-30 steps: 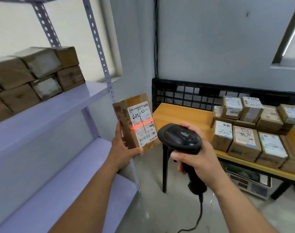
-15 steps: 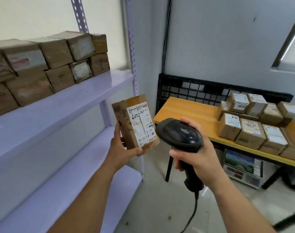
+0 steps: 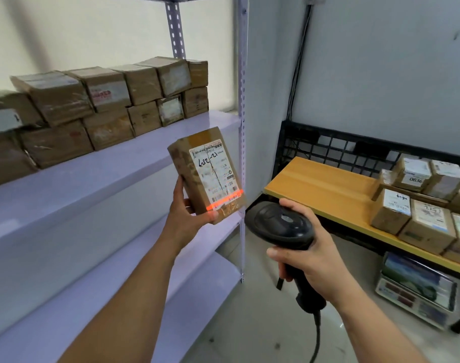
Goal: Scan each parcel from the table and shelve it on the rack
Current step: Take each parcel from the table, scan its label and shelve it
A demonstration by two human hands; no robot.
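My left hand (image 3: 188,214) grips a small brown parcel (image 3: 206,174) from below and holds it upright, white label facing me. A red scan line crosses the barcode at the label's lower end. My right hand (image 3: 306,254) grips the handle of a black barcode scanner (image 3: 280,225), its head aimed at the parcel from just right of it. Several taped parcels (image 3: 105,106) are stacked in two layers on the rack's middle shelf (image 3: 92,179) to the left. More labelled parcels (image 3: 417,205) sit on the orange table (image 3: 326,187) at the right.
The rack's front upright (image 3: 241,127) stands just behind the held parcel. A lower shelf (image 3: 92,297) lies bare below. A black crate (image 3: 328,148) lines the wall behind the table. A weighing scale (image 3: 415,289) sits on the floor under the table. The scanner's cable hangs down.
The view has swung left toward the rack. The parcel has risen slightly and the red scan line, off half a second ago, is lit again, now low on the barcode.
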